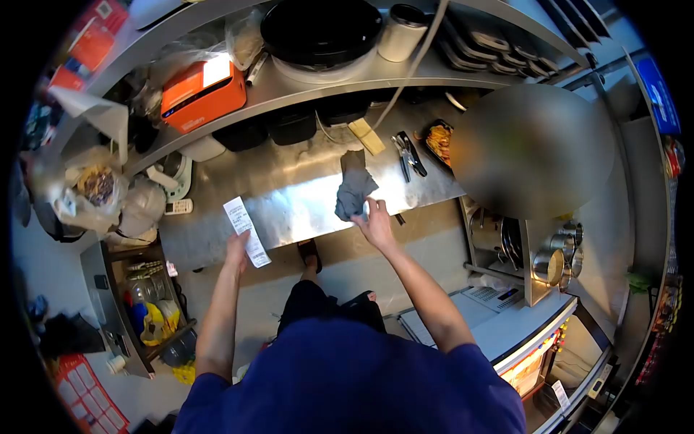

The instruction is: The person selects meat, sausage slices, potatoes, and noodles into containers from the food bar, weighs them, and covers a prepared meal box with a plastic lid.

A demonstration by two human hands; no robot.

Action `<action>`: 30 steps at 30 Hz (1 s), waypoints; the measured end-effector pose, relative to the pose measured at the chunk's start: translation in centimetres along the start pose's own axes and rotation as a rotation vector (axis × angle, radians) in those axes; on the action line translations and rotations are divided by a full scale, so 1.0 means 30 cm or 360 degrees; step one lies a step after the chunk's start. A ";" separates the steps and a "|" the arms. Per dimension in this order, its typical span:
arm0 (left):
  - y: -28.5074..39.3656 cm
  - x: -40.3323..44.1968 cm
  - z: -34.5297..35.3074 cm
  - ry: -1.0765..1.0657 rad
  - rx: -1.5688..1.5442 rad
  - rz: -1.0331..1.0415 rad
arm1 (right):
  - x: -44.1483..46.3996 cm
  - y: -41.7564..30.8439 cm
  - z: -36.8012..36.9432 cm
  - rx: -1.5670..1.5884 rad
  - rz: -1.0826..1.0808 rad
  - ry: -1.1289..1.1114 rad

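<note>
A white printed paper slip (pixel 246 231) is pinched in my left hand (pixel 237 249), over the front edge of the steel counter (pixel 282 195). My right hand (pixel 376 226) has its thumb and finger closed on the lower end of a dark grey cloth (pixel 354 189), which lies crumpled on the counter. Behind the cloth lies a folded yellow cloth (pixel 367 136). To its right are tongs with black handles (pixel 410 155) and a dark tray of food (pixel 439 141).
An orange printer (pixel 202 98), a large black-lidded tub (pixel 320 32) and a white canister (pixel 403 32) stand on the upper shelf. A scale (pixel 176 176) and a remote (pixel 179 207) sit at the left. Metal pots (pixel 560 260) are at the right, beside a blurred round area.
</note>
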State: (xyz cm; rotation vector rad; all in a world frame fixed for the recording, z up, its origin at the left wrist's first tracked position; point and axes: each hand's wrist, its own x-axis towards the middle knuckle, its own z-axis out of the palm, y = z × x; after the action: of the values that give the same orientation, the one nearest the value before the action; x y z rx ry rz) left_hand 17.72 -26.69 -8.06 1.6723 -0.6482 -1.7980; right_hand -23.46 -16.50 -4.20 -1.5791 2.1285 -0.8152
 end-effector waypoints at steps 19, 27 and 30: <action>0.121 0.191 0.013 0.0734 0.1371 0.1177 | 0.431 0.332 -0.196 -0.0406 0.0457 0.0506; 0.083 -0.115 0.846 -0.0386 0.1505 0.0949 | 0.959 0.534 -0.312 -0.1398 0.0008 -0.0447; 0.095 -0.166 1.106 -0.0633 0.1560 0.0928 | 1.010 0.605 -0.304 -0.1311 -0.0135 -0.0427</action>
State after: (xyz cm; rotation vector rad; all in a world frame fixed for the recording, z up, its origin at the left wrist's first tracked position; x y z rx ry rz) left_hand -14.84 -26.61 0.43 1.3673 -2.1957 -1.4256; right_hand -51.61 -39.46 -7.45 -2.0032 2.3220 0.3213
